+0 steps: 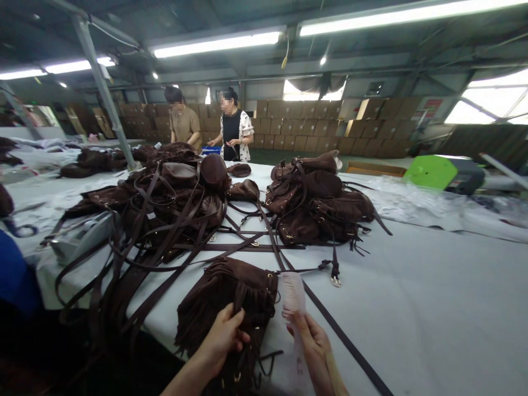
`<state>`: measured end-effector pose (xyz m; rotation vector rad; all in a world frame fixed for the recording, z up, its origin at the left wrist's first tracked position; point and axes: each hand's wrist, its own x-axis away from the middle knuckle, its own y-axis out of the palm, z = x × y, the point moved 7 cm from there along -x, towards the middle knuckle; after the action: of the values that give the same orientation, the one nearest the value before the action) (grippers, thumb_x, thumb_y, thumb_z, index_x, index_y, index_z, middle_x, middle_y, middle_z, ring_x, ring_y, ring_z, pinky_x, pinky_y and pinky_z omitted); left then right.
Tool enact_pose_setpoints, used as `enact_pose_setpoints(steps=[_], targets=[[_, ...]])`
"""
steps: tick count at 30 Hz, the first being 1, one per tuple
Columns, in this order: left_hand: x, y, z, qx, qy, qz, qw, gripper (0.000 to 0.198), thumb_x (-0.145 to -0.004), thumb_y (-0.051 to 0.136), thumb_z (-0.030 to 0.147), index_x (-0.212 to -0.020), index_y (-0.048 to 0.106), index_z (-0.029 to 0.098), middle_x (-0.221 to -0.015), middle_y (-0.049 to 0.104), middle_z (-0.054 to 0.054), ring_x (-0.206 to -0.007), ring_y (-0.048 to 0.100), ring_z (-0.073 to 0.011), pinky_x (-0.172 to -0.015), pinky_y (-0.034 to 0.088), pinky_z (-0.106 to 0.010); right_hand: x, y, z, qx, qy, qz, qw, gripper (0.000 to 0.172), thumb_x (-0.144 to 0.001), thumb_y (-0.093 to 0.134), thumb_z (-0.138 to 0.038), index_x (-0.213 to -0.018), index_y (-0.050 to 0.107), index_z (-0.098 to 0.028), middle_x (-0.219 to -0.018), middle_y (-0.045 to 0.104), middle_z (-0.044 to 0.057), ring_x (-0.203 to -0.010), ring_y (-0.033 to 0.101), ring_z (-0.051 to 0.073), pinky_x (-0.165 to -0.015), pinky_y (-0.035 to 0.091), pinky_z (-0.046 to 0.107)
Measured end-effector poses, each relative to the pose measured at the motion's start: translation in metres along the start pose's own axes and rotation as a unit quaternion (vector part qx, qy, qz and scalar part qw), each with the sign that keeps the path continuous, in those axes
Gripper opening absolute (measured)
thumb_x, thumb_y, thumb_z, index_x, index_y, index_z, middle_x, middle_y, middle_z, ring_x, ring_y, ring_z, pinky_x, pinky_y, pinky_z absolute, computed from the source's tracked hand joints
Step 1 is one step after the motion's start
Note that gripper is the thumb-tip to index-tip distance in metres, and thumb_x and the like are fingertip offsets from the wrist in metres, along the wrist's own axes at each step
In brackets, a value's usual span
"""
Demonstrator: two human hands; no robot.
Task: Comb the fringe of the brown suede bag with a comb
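Workshop hall, strip lights (216,44) overhead, cardboard boxes (313,135) stacked along the back wall. Long table (433,308) with a pale grey cover fills the view.

Near edge, centre: dark brown fringed bag (231,291) lies on the table, part of it hanging over the edge toward the camera. Left hand (225,335) grips its lower front, fingers curled into the suede, thumb on top. Right hand (313,341) is just beside it, pinching a white paper tag (292,294) between thumb and fingers. Tag stands upright, touching the bag's right side; print on it is too blurred to read.

Loose strap (342,335) runs diagonally across the cover past the right hand.

Behind the bag: left pile (177,192) of brown bags with tangled straps, and right pile (317,203) of the same bags, well apart from the hands.

Far side: two people (208,124) stand at the table. Green machine (431,171) at right rear. Blue cloth (14,275) at the left edge.
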<state>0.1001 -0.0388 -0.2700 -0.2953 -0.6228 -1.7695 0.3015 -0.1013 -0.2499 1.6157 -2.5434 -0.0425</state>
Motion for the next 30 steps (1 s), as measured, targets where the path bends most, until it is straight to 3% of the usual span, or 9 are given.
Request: enact_pose_setpoints(steps=[3,6,9,12,19,23,26,28,30], targets=[[0.012,-0.014,0.004,0.075,0.046,0.019,0.996,0.035,-0.071,0.072,0.037,-0.092,0.051,0.018,-0.09,0.065,-0.004,-0.059,0.064,-0.0106,-0.044,0.039,-0.017,0.002,-0.018,-0.001,-0.037,0.033,0.042,0.998,0.062,-0.067,0.07,-0.072,-0.094,0.07,-0.016,-0.098,0.072,0.011,-0.088,0.066,0.026,-0.079,0.055,0.036],[0.012,-0.023,0.001,0.113,0.05,0.019,0.992,0.031,-0.07,0.074,0.03,-0.089,0.053,0.017,-0.074,0.063,0.0,-0.053,0.058,-0.0079,-0.046,0.038,-0.016,0.006,-0.016,-0.001,-0.048,0.052,0.048,0.996,0.064,-0.063,0.07,-0.076,-0.086,0.067,-0.016,-0.084,0.072,0.01,-0.066,0.064,0.021,-0.056,0.056,0.032],[0.005,-0.03,-0.005,0.11,0.033,0.028,0.993,0.028,-0.07,0.074,0.027,-0.089,0.057,0.015,-0.063,0.058,0.002,-0.046,0.05,-0.0053,-0.043,0.032,-0.015,0.007,-0.004,0.001,-0.034,0.056,0.052,0.997,0.07,-0.058,0.068,-0.081,-0.082,0.063,-0.016,-0.062,0.065,0.004,-0.045,0.052,0.014,-0.037,0.043,0.024],[-0.003,-0.031,-0.007,0.053,0.04,0.03,0.997,0.032,-0.068,0.074,0.033,-0.089,0.06,0.013,-0.058,0.054,0.004,-0.043,0.044,-0.0044,-0.04,0.027,-0.015,0.008,0.004,0.002,0.008,0.045,0.044,0.998,0.07,-0.058,0.064,-0.083,-0.081,0.061,-0.016,-0.054,0.057,-0.002,-0.039,0.043,0.01,-0.033,0.034,0.021],[-0.014,-0.03,-0.002,-0.219,0.107,0.09,0.966,0.054,-0.079,0.053,0.054,-0.11,0.056,0.01,-0.064,0.058,0.001,-0.04,0.048,-0.0106,-0.039,0.03,-0.023,-0.005,0.0,-0.03,0.161,-0.03,-0.005,0.986,0.05,-0.078,0.054,-0.068,-0.089,0.06,-0.02,-0.066,0.064,0.001,-0.055,0.059,0.019,-0.048,0.047,0.028],[-0.019,-0.017,0.012,-0.391,0.131,0.099,0.906,0.044,-0.086,0.045,0.054,-0.09,0.06,0.012,-0.063,0.06,-0.004,-0.052,0.058,-0.0171,-0.049,0.037,-0.027,-0.024,0.027,-0.052,0.202,-0.105,-0.047,0.973,0.048,-0.075,0.069,-0.046,-0.114,0.059,-0.021,-0.105,0.07,0.007,-0.095,0.064,0.026,-0.085,0.051,0.037],[-0.024,-0.003,0.023,-0.532,0.124,0.103,0.831,0.034,-0.083,0.054,0.049,-0.081,0.06,0.016,-0.08,0.067,-0.011,-0.079,0.066,-0.0259,-0.063,0.043,-0.03,-0.035,0.05,-0.037,0.178,-0.102,-0.075,0.976,0.055,-0.058,0.076,-0.027,-0.111,0.062,-0.022,-0.109,0.069,0.007,-0.103,0.06,0.029,-0.097,0.044,0.042],[-0.028,0.005,0.026,-0.57,0.111,0.095,0.809,0.026,-0.081,0.058,0.039,-0.087,0.062,0.015,-0.096,0.068,-0.017,-0.095,0.065,-0.0314,-0.076,0.046,-0.035,-0.04,0.053,-0.019,0.152,-0.076,-0.074,0.983,0.044,-0.053,0.073,-0.021,-0.096,0.066,-0.02,-0.098,0.07,0.008,-0.095,0.061,0.03,-0.093,0.046,0.045],[-0.031,0.013,0.027,-0.552,0.115,0.065,0.823,0.02,-0.081,0.058,0.03,-0.089,0.062,0.013,-0.102,0.067,-0.019,-0.104,0.062,-0.0339,-0.087,0.044,-0.041,-0.043,0.05,-0.008,0.119,-0.038,-0.086,0.988,0.034,-0.053,0.072,-0.022,-0.086,0.066,-0.019,-0.079,0.069,0.005,-0.075,0.062,0.025,-0.076,0.052,0.04]])
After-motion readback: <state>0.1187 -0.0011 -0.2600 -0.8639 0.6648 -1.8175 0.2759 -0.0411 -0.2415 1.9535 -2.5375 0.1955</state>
